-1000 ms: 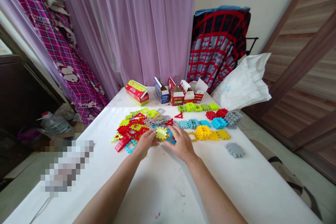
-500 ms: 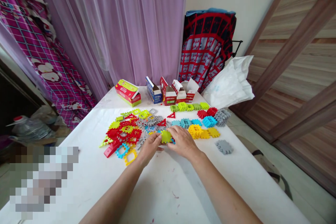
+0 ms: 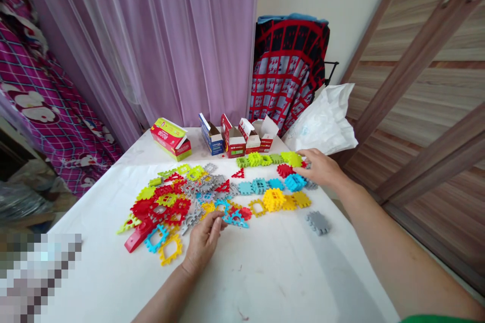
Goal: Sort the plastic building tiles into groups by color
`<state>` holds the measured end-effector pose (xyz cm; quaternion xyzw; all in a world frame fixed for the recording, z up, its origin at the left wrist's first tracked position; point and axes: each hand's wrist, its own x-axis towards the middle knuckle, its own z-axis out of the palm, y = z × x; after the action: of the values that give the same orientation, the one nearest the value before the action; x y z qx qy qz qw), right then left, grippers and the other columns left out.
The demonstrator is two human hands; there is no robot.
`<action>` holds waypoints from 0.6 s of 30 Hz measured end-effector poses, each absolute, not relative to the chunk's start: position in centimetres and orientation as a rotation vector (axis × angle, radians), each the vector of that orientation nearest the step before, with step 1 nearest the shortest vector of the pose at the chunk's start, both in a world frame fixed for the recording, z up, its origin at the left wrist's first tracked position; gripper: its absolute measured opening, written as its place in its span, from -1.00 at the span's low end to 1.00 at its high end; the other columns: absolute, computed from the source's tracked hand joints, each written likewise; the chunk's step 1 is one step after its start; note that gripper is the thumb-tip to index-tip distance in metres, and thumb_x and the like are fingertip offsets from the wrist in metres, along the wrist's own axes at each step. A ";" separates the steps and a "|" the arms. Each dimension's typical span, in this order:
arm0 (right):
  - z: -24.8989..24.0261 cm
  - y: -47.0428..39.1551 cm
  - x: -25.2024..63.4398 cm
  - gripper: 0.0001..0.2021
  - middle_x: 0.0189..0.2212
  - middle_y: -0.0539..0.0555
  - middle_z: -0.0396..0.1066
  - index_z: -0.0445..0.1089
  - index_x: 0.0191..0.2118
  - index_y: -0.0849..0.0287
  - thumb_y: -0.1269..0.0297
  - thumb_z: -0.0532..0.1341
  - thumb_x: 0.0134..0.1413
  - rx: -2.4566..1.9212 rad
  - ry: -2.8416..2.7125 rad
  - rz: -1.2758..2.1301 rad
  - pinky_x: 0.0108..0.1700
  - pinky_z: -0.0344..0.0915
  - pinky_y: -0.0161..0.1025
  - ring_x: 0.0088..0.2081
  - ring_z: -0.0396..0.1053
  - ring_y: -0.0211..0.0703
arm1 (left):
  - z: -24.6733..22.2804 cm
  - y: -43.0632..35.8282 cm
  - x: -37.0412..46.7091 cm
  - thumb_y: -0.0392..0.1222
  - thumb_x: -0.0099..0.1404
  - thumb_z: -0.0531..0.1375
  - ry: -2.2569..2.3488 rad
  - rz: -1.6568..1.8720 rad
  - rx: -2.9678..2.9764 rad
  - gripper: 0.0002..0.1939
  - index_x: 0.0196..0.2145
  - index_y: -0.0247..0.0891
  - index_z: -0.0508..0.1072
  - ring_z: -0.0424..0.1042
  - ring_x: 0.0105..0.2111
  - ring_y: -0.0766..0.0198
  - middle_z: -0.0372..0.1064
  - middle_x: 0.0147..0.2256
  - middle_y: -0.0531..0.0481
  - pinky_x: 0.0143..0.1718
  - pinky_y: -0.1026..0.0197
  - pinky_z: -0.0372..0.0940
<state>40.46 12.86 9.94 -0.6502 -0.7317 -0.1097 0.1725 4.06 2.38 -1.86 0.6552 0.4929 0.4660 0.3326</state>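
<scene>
On the right, my right hand (image 3: 321,167) reaches over the table and grips the right edge of a lime-green square building piece (image 3: 291,158) with notched edges. The piece lies at the end of a row of lime-green pieces (image 3: 260,159). Part of the red and grey pieces behind my right hand is hidden. My left hand (image 3: 204,238) rests low over the table, its fingers closed together and no piece visible in them. Its fingertips are beside a blue notched piece (image 3: 237,219) and a yellow piece (image 3: 208,209).
A mixed heap of red pieces (image 3: 144,209), grey pieces and others spreads on the left. Yellow pieces (image 3: 275,200), blue pieces (image 3: 295,182) and a grey stack (image 3: 318,223) sit at right. Small open boxes (image 3: 233,142) and a white bag (image 3: 322,123) stand behind.
My right hand has moved right and away from me with the lime-green piece, to the end of the green row. My left hand has let go of it and come down and left.
</scene>
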 end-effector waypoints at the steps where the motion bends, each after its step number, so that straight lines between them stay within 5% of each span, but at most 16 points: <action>1: 10.0 13.6 41.3 -0.52 -0.07 0.15 0.40 0.39 0.03 0.12 0.09 0.28 -0.05 -1.886 -2.072 -0.306 -0.17 0.33 -0.20 -0.16 0.42 -0.03 | -1.8 2.4 4.1 0.04 0.35 0.01 1.293 1.215 1.718 -0.67 -0.17 -0.20 0.44 0.48 -0.45 0.28 0.51 -0.43 -0.02 -0.43 0.26 0.41; 12: 11.7 22.8 44.9 -0.42 0.00 0.21 0.39 0.26 0.19 0.12 0.11 0.26 0.04 -2.324 -2.236 -0.190 -0.06 0.30 -0.18 -0.02 0.39 0.00 | -2.4 2.3 3.8 0.14 0.31 0.07 1.327 1.200 1.545 -0.61 -0.19 -0.19 0.50 0.45 -0.48 0.26 0.50 -0.44 -0.03 -0.50 0.28 0.39; 18: 9.4 27.2 44.1 -0.42 -0.01 0.15 0.43 0.36 0.11 0.07 0.22 0.38 -0.12 -2.299 -2.370 -0.091 -0.06 0.30 -0.21 -0.04 0.42 -0.01 | -2.2 2.3 3.9 0.16 0.28 0.10 1.363 1.237 1.445 -0.61 -0.21 -0.17 0.52 0.45 -0.48 0.25 0.49 -0.45 -0.02 -0.50 0.30 0.38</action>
<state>44.08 27.17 9.41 -0.6938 -0.7151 -0.0276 -0.0806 3.92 2.31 -2.16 0.5684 0.5365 0.4866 0.3902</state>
